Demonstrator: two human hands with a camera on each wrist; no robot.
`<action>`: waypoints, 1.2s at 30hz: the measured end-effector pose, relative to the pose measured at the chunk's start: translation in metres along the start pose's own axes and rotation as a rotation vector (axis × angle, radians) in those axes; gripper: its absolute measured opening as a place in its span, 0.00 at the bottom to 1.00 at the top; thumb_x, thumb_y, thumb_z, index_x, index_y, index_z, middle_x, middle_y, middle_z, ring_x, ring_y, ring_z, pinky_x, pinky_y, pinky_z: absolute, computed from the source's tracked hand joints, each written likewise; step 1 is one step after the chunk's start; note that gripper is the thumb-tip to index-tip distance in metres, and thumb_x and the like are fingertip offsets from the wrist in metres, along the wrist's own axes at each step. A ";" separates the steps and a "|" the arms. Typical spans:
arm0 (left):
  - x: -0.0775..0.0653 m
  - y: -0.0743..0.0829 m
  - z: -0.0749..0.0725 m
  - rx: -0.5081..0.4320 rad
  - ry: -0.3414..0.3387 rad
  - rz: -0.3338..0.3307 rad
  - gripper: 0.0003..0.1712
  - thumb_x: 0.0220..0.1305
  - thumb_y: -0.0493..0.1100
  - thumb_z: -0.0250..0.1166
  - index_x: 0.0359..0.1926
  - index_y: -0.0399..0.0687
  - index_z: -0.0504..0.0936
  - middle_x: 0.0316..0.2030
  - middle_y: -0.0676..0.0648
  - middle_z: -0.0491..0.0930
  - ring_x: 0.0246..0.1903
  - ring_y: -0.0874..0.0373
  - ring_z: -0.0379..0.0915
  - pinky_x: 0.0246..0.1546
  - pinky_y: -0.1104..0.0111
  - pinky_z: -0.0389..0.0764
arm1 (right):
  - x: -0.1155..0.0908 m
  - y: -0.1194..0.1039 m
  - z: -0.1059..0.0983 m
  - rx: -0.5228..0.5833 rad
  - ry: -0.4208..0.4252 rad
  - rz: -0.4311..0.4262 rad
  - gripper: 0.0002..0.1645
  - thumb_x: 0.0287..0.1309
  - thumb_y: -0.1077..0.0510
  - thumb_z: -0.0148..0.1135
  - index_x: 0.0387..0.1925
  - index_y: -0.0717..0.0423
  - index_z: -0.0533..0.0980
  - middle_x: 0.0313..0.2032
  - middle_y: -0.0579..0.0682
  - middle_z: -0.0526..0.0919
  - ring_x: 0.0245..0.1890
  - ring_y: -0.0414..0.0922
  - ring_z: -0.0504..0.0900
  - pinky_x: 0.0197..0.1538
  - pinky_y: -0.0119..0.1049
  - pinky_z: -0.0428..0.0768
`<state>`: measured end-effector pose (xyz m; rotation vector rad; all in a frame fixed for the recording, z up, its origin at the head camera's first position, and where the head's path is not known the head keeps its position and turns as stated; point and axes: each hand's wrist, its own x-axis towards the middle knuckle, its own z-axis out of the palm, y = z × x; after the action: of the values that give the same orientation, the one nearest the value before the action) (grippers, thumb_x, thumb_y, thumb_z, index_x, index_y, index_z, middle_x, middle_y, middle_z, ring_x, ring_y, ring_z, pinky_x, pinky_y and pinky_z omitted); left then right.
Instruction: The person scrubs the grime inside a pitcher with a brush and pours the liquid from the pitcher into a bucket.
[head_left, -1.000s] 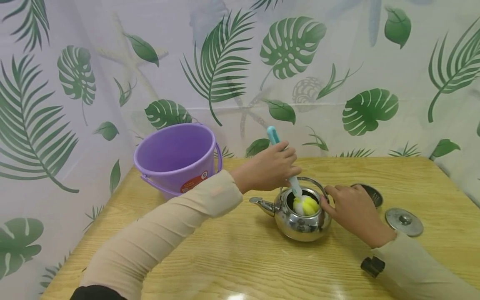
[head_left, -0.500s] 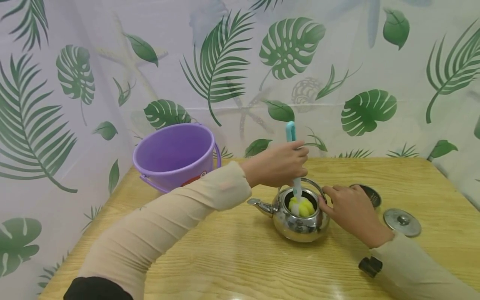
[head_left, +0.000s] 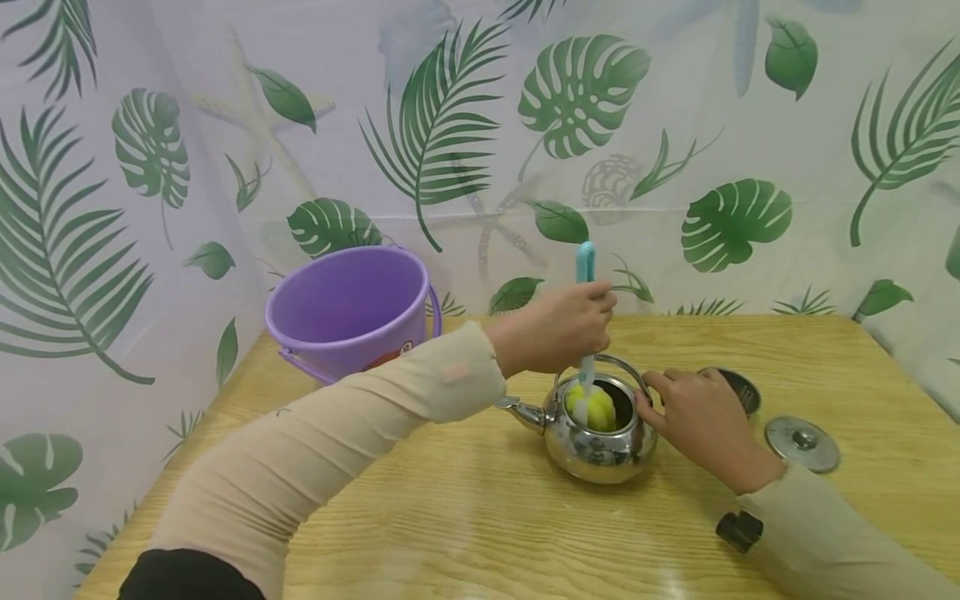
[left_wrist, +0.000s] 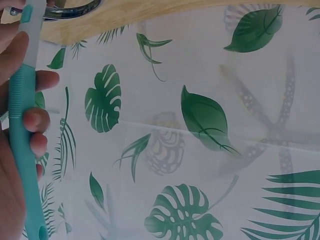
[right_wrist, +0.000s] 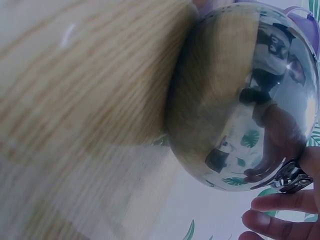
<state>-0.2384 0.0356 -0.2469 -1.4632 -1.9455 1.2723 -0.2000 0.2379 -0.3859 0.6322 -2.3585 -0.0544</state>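
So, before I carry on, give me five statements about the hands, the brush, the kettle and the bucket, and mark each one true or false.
1. The left hand holds the brush by its handle. True.
2. The brush's yellow head is inside the kettle. True.
3. The right hand also holds the brush. False: it is on the kettle, where the carrying handle joins the body.
4. The kettle is covered. False: its lid lies apart from it on the table.
5. The purple bucket stands to the right of the kettle in the head view. False: it stands to the left.
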 end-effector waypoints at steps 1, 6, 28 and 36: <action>0.000 0.001 -0.001 0.013 -0.005 -0.004 0.23 0.66 0.63 0.49 0.50 0.59 0.79 0.53 0.51 0.79 0.54 0.56 0.68 0.60 0.64 0.58 | 0.000 0.000 0.000 -0.002 0.001 -0.002 0.14 0.52 0.51 0.57 0.28 0.59 0.79 0.12 0.48 0.72 0.09 0.40 0.63 0.24 0.46 0.73; -0.004 0.006 -0.001 0.045 -0.007 -0.057 0.16 0.69 0.55 0.48 0.47 0.58 0.79 0.49 0.51 0.81 0.48 0.57 0.70 0.55 0.66 0.59 | 0.003 -0.001 -0.002 -0.004 0.006 -0.008 0.11 0.45 0.54 0.63 0.27 0.59 0.79 0.12 0.48 0.73 0.09 0.40 0.62 0.23 0.44 0.72; -0.022 0.049 0.017 -0.041 0.106 -0.408 0.07 0.64 0.45 0.49 0.30 0.57 0.73 0.29 0.57 0.73 0.36 0.59 0.67 0.47 0.65 0.62 | 0.000 -0.002 0.002 0.033 0.038 -0.003 0.18 0.56 0.50 0.50 0.27 0.60 0.79 0.11 0.47 0.71 0.09 0.39 0.63 0.23 0.45 0.71; -0.026 0.057 0.026 -0.169 0.104 -0.509 0.06 0.62 0.49 0.53 0.31 0.55 0.72 0.31 0.54 0.75 0.41 0.56 0.69 0.52 0.62 0.62 | -0.001 -0.002 0.002 0.038 0.039 0.003 0.18 0.56 0.51 0.50 0.26 0.60 0.78 0.11 0.47 0.71 0.09 0.39 0.64 0.23 0.45 0.72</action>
<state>-0.2173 0.0037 -0.3026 -0.9792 -2.2027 0.8068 -0.1996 0.2358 -0.3882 0.6426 -2.3279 0.0039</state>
